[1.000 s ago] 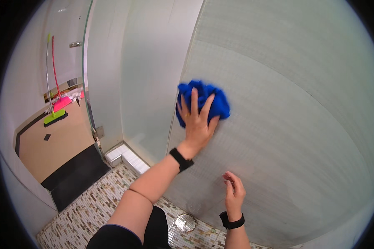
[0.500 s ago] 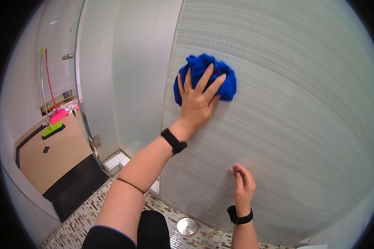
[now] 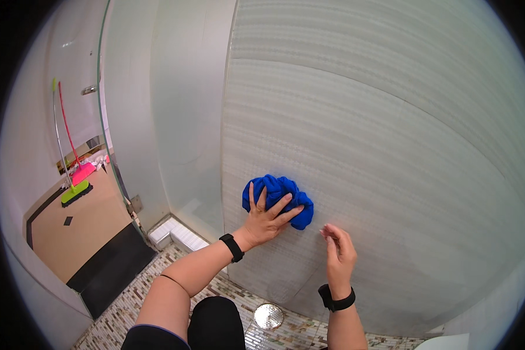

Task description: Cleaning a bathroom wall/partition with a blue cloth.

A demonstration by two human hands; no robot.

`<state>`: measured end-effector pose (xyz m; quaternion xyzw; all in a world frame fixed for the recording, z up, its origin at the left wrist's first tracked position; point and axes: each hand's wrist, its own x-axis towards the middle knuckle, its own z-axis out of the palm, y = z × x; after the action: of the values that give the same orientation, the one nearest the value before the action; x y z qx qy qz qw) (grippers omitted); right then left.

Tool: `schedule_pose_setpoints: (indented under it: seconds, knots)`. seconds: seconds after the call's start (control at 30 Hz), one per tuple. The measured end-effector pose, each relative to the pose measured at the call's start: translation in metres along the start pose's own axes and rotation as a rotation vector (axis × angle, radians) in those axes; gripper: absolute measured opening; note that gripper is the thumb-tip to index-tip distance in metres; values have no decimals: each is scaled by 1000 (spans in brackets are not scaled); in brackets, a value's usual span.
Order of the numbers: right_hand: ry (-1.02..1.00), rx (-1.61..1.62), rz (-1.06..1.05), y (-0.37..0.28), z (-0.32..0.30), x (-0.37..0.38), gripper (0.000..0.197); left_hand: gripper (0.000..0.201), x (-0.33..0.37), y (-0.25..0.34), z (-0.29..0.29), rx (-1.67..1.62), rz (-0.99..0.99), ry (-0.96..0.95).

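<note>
A crumpled blue cloth (image 3: 286,195) lies pressed against the grey tiled wall (image 3: 379,163). My left hand (image 3: 267,220) bears on it with the fingers spread over its folds, and the palm side is hidden. Lower and to the right, my right hand (image 3: 340,252) hovers in front of the wall, apart from the cloth. Its fingers are curled in near the thumb, with nothing visible in them. Both wrists carry black bands.
A round metal drain (image 3: 268,316) sits in the mosaic floor (image 3: 216,289). To the left stand a frosted glass panel (image 3: 186,116) and a low white-tiled curb (image 3: 181,233). Beyond the glass, a green broom (image 3: 76,192) and a pink dustpan (image 3: 83,172) lean by a wall.
My left hand has slid the blue cloth down the wall, from high up to near my right hand's level. The right hand has barely moved. The view has shifted slightly.
</note>
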<state>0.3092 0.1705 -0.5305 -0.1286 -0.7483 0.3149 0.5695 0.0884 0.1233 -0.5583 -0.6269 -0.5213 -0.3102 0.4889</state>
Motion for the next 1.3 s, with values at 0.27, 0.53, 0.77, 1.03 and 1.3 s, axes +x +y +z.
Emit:
schedule_pose_setpoints:
  seconds: [0.27, 0.53, 0.77, 1.03, 1.3]
  knots:
    - [48, 65, 31, -1, -10, -5, 25, 53, 116, -1, -31, 0, -31, 157]
    - [124, 60, 38, 2, -33, -8, 26, 56, 215, -3, -41, -28, -138, 370]
    - [197, 104, 66, 1, -47, -11, 25, 54, 186, 15, -25, -23, -101, 370]
    - [199, 91, 92, 9, -49, -22, 24, 53, 87, 64, 4, -4, 83, 101]
    - [223, 35, 92, 17, -60, -33, 22, 50, 78, 74, 13, -24, 248, 57]
